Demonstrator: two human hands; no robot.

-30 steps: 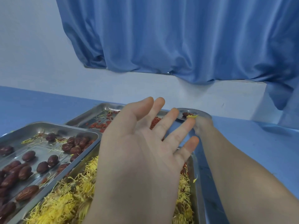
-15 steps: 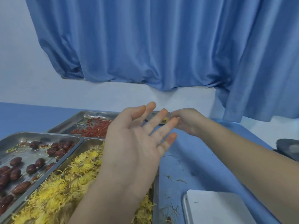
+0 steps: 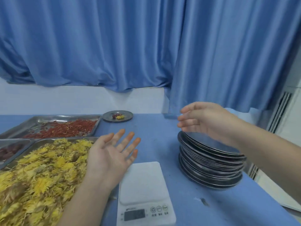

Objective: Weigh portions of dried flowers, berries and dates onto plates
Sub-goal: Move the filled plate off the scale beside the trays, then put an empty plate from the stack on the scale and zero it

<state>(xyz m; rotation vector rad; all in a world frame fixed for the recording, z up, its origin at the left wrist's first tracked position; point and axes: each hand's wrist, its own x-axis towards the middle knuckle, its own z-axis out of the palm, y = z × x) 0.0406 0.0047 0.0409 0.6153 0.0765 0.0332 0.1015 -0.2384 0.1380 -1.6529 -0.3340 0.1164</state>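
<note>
A filled metal plate with dates, berries and yellow flowers sits far back on the blue table. My right hand hovers open just above a tall stack of metal plates, fingers loosely bent and holding nothing. My left hand floats palm-up, fingers spread, between the flower tray and the white scale, whose platform is bare. Trays at left hold yellow dried flowers, red berries and dark dates.
A blue curtain hangs behind the table over a white wall. The table's right edge runs beside a white unit. Small flower scraps lie on the blue tabletop near the scale.
My right hand has let go of the filled plate at the back and swung right over the plate stack. The view has turned right, bringing the scale and the stack into sight.
</note>
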